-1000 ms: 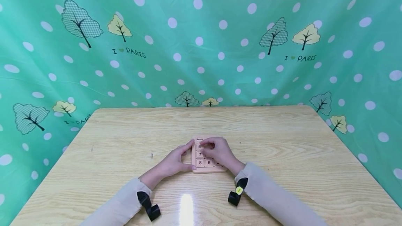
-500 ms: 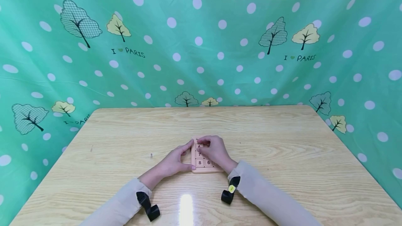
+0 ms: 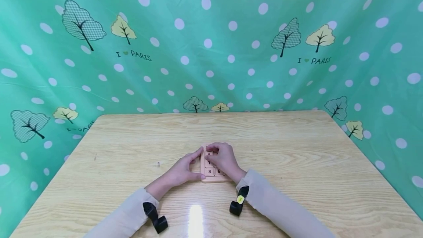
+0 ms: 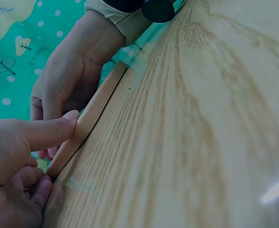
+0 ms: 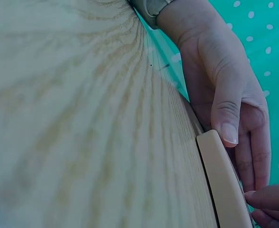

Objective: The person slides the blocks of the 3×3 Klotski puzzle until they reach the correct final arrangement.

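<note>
A pale wooden sliding number puzzle (image 3: 214, 180) lies flat on the table; tiles 8 (image 3: 209, 172), 6 and 7 show, with the 4 partly covered. My left hand (image 3: 180, 172) holds its left side, the thumb at the near corner and the index finger at the far one. In the left wrist view that thumb (image 4: 51, 133) lies against the board's edge (image 4: 89, 116). Above the tiles is my right hand (image 3: 225, 158), bent at the fingers, its fingertips by the 4 and 7 tiles. It hides the right part of the board.
The light wood-grain table (image 3: 281, 146) spreads out on all sides of the puzzle. A green polka-dot curtain (image 3: 218, 61) hangs behind it. Both sleeves carry a black strap (image 3: 238, 203). A small dark mark (image 3: 158, 164) is on the tabletop left of the hands.
My right hand and forearm have shifted left over the puzzle, covering more of the right tiles and part of the 4. The left hand keeps its hold on the board.
</note>
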Motion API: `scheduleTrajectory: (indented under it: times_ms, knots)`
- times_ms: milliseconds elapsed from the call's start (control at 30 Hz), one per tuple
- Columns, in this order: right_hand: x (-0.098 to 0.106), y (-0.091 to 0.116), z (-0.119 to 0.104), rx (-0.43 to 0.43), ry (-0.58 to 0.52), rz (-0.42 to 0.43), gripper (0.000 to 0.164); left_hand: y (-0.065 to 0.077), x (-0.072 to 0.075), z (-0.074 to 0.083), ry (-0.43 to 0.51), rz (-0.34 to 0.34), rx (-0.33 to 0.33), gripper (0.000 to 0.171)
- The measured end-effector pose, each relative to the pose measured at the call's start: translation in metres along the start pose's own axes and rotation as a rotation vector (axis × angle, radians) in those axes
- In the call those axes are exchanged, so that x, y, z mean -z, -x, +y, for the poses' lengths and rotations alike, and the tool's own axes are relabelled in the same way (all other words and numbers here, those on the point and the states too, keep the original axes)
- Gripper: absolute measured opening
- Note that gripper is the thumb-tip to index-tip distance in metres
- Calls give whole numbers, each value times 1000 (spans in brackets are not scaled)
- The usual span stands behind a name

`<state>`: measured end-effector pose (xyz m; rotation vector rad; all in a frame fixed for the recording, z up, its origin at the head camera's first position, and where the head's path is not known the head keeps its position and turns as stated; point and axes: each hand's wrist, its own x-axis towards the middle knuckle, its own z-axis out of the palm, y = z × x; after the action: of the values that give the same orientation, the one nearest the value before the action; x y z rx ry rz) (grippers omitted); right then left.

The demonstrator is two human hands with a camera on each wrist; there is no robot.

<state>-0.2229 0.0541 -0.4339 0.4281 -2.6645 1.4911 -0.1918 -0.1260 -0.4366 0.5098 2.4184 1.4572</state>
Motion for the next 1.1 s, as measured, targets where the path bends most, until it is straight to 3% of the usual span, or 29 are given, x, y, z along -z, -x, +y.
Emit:
scheduleTrajectory:
  times_ms: [1100]
  knots:
    - [23, 7, 10, 3, 47, 13, 22, -2, -1, -3, -9, 1, -12, 94]
